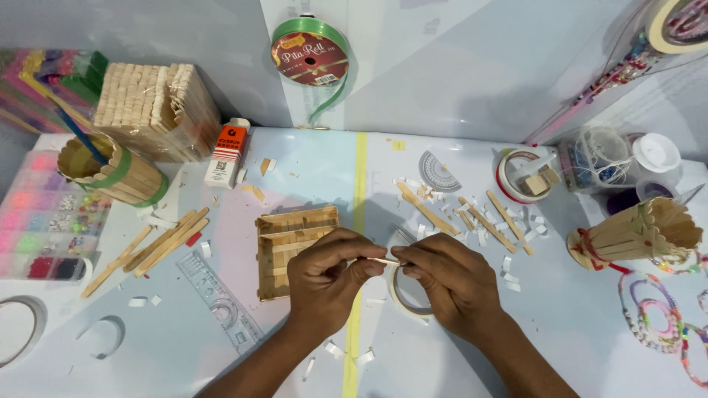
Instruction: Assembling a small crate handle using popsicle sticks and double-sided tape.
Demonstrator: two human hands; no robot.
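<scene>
Loose craft sticks [147, 247] are lying fanned on the counter [560, 324] at far left, well apart from both hands. Just right of them, a flat panel of glued sticks [284, 232] is sitting directly beyond the left hand, partly hidden by its knuckles.

Left hand [324, 276] is closing thumb and forefinger on the left end of a thin wooden stick [383, 261]; remaining fingers are curling in, holding nothing else.

The stick is running nearly level, long axis left to right, bridging the gap between the two hands and sitting slightly above the counter. Only the short middle stretch is showing; both ends are disappearing under fingertips.

Right hand [450, 284] is pinching the right end of the same stick, fingers likewise curled. Both hands are equally near: each is gripping one end, thumbs facing each other across the exposed span.

A tape roll [402, 298] is lying on the counter below the stick, half covered by the right hand. Further right, more scattered sticks [487, 221] and white paper scraps [509, 276] are resting well apart from the grip.
</scene>
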